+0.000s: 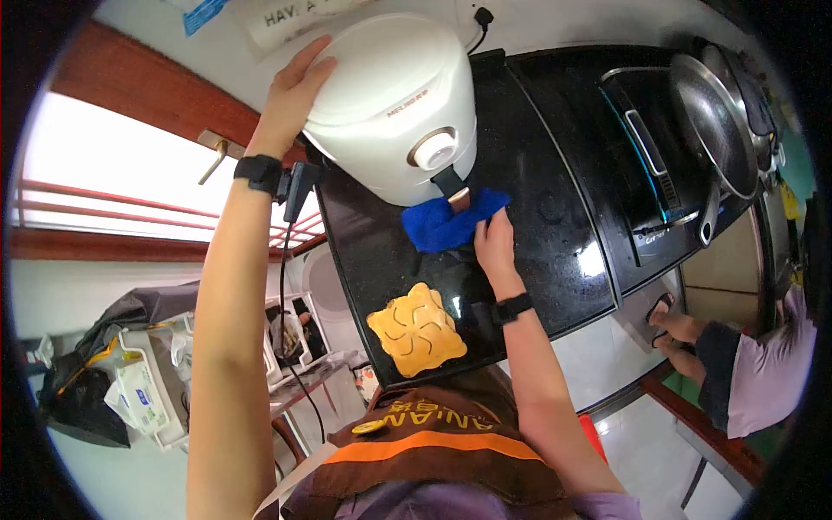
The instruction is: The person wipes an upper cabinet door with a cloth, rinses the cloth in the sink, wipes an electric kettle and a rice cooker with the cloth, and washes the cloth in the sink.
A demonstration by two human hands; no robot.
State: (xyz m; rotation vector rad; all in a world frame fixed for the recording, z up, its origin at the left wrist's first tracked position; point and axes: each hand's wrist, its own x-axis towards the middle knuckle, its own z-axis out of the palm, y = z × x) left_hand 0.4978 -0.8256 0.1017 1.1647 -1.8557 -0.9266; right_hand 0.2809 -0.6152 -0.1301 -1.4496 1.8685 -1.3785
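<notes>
A white air fryer (381, 113) with a round dial stands on the black countertop (546, 217). My left hand (299, 91) rests against the upper left side of its lid, fingers spread. Below the dial, my right hand (495, 243) is closed on the right end of a blue cloth (438, 227), which lies on the counter against the front of the fryer, under its handle (455, 189). Nearer to me, a yellow scalloped mat (418, 331) with a swirl pattern lies by the counter's front edge.
A frying pan (715, 126) sits on the cooktop (646, 147) at the right. Another person (767, 373) is at the lower right. A window with a handle (221, 156) and a white basket (152, 381) are at the left. A black cable hangs beside my left arm.
</notes>
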